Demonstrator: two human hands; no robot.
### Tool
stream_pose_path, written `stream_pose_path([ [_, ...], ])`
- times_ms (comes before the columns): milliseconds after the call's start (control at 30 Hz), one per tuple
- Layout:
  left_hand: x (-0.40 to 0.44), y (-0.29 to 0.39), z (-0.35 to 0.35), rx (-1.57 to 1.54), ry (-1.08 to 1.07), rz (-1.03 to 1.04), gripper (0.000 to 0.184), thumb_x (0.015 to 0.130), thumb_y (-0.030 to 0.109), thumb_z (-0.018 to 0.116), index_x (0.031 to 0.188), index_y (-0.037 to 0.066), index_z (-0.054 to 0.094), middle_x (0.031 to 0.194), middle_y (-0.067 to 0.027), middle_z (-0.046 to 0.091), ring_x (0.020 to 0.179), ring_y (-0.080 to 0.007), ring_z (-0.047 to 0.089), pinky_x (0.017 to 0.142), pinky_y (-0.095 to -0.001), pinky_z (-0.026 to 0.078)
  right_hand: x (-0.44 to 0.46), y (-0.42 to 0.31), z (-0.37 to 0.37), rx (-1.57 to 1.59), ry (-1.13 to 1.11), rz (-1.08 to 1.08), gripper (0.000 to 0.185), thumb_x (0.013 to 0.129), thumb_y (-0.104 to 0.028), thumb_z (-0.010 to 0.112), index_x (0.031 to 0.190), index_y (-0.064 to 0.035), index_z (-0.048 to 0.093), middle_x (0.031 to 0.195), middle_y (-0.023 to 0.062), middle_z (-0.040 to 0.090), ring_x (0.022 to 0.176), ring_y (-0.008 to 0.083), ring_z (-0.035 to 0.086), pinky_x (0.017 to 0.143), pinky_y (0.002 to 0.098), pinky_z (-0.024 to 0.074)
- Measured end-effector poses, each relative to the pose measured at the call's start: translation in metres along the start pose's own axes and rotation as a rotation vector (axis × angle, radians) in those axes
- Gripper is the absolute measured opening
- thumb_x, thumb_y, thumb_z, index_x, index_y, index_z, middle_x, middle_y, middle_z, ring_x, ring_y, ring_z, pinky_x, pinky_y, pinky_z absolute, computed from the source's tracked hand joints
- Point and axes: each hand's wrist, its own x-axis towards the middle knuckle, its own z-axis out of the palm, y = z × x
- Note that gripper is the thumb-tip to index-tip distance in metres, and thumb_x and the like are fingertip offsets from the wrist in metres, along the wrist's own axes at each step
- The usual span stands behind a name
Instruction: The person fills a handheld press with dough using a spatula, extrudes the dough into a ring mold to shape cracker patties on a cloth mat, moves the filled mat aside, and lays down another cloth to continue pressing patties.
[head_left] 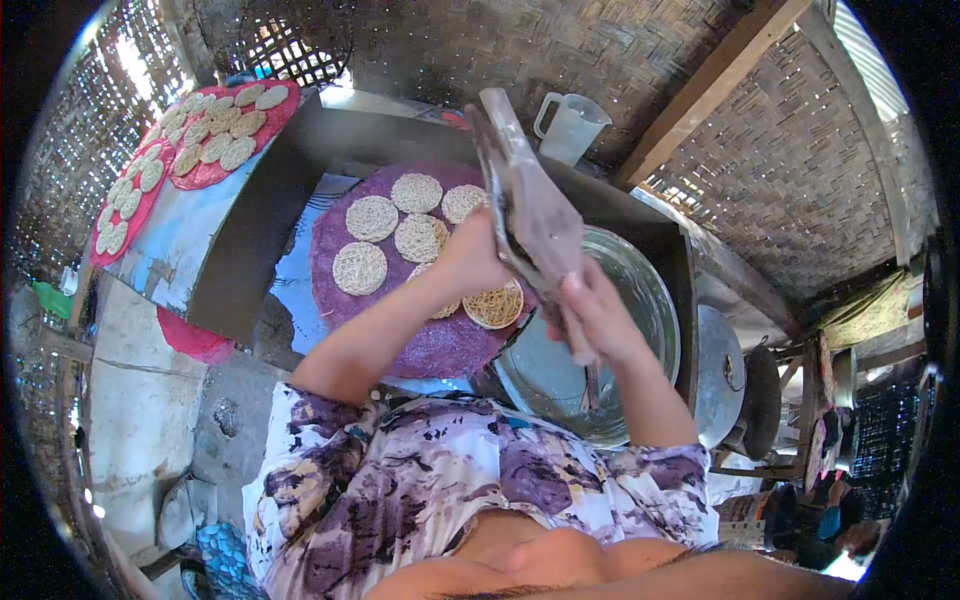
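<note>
Both my hands hold a long, worn wooden press (540,200), tilted above the work surface. My left hand (476,252) grips its left side, over a round purple mat (335,215). My right hand (600,310) is closed round its lower part, above a wide metal basin (655,330). Several round, lattice-like noodle discs, such as one pale disc (371,218), lie on the mat. A ring-shaped mould (493,305) with yellowish strands in it sits at the mat's lower right, just below my left hand. What is inside the press is hidden.
A clear plastic jug (572,128) stands behind the basin. Pink round mats (275,110) with more discs lie at the upper left. Low dark boards (262,215) edge the work surface. A metal lid (715,375) and a dark pan (763,400) are at the right.
</note>
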Motion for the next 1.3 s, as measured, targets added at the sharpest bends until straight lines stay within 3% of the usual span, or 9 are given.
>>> stream_pose_path([
  [67, -0.002, -0.008, 0.007, 0.102, 0.146, -0.231, 0.06, 0.065, 0.027, 0.07, 0.113, -0.002, 0.047, 0.106, -0.0189, 0.059, 0.096, -0.0289, 0.058, 0.083, -0.0377, 0.045, 0.018, 0.027, 0.001, -0.043, -0.07, -0.139, 0.06, 0.084, -0.049, 0.049, 0.12, -0.0013, 0.043, 0.083, 0.0069, 0.057, 0.068, 0.0151, 0.055, 0.06, 0.0292, 0.0469],
  [100, -0.014, -0.02, 0.007, -0.002, 0.311, -0.151, 0.035, 0.066, 0.021, 0.07, 0.096, 0.006, 0.06, 0.1, -0.016, 0.061, 0.093, -0.0252, 0.059, 0.076, -0.0369, 0.047, 0.025, 0.031, 0.002, -0.064, -0.092, -0.158, 0.058, 0.084, -0.049, 0.05, 0.118, -0.0022, 0.045, 0.082, 0.0065, 0.057, 0.069, 0.0159, 0.056, 0.063, 0.0306, 0.0469],
  [167, -0.035, -0.076, 0.003, -0.172, 0.387, -0.045, 0.034, 0.069, 0.021, 0.069, 0.098, 0.005, 0.059, 0.1, -0.0143, 0.06, 0.09, -0.0244, 0.06, 0.076, -0.0365, 0.047, 0.034, 0.028, 0.004, -0.096, -0.076, 0.007, 0.048, 0.083, -0.045, 0.053, 0.107, -0.0033, 0.056, 0.08, 0.0066, 0.058, 0.071, 0.0188, 0.057, 0.066, 0.0336, 0.0461],
  [267, -0.079, -0.102, -0.019, -0.528, 0.483, -0.134, 0.035, 0.069, 0.021, 0.069, 0.098, 0.005, 0.058, 0.1, -0.0143, 0.06, 0.09, -0.0244, 0.06, 0.076, -0.0365, 0.047, 0.047, 0.058, -0.008, -0.92, 0.125, -0.074, 0.03, 0.079, -0.035, 0.056, 0.088, -0.0081, 0.066, 0.081, 0.0109, 0.06, 0.077, 0.0271, 0.059, 0.071, 0.0409, 0.0458],
  [300, -0.094, -0.103, -0.027, -0.606, 0.553, -0.148, 0.035, 0.069, 0.021, 0.069, 0.098, 0.005, 0.058, 0.1, -0.0143, 0.06, 0.09, -0.0244, 0.06, 0.076, -0.0365, 0.047, 0.051, 0.07, -0.01, -0.984, 0.163, -0.062, 0.024, 0.075, -0.031, 0.058, 0.078, -0.0088, 0.067, 0.082, 0.0138, 0.06, 0.08, 0.0313, 0.058, 0.071, 0.0401, 0.0462],
  [567, -0.166, -0.098, -0.067, -0.812, 0.953, -0.101, 0.036, 0.069, 0.021, 0.069, 0.1, 0.005, 0.057, 0.1, -0.0141, 0.06, 0.089, -0.0243, 0.059, 0.077, -0.0366, 0.046, 0.06, 0.071, -0.002, -1.078, 0.111, 0.058, 0.025, 0.073, -0.032, 0.059, 0.074, -0.0077, 0.066, 0.081, 0.0117, 0.06, 0.08, 0.0303, 0.058, 0.071, 0.0412, 0.0465],
  [800, -0.176, -0.088, -0.07, -0.798, 1.005, -0.084, 0.038, 0.069, 0.021, 0.068, 0.101, 0.005, 0.057, 0.099, -0.014, 0.059, 0.089, -0.0243, 0.059, 0.079, -0.0367, 0.046, 0.057, 0.066, -0.001, -1.108, 0.138, -0.173, 0.018, 0.069, -0.024, 0.059, 0.068, -0.007, 0.064, 0.075, 0.01, 0.059, 0.075, 0.0285, 0.058, 0.069, 0.0401, 0.0468],
  [1200, -0.182, -0.087, -0.066, -0.808, 1.014, -0.114, 0.04, 0.069, 0.021, 0.068, 0.103, 0.005, 0.055, 0.098, -0.0137, 0.059, 0.088, -0.0243, 0.059, 0.081, -0.0368, 0.044, 0.053, 0.038, 0.015, -1.023, 0.065, -0.112, 0.022, 0.069, -0.028, 0.059, 0.067, -0.0069, 0.064, 0.075, 0.011, 0.061, 0.074, 0.0302, 0.058, 0.065, 0.0409, 0.0462],
  [1300, -0.193, -0.086, -0.067, -0.784, 1.049, -0.116, 0.04, 0.069, 0.021, 0.068, 0.103, 0.005, 0.055, 0.098, -0.0137, 0.059, 0.088, -0.0243, 0.059, 0.081, -0.0369, 0.044, 0.047, 0.033, 0.052, -0.944, 0.034, -0.165, 0.023, 0.067, -0.028, 0.061, 0.068, -0.0051, 0.064, 0.074, 0.0117, 0.061, 0.07, 0.0272, 0.06, 0.062, 0.035, 0.0462],
])
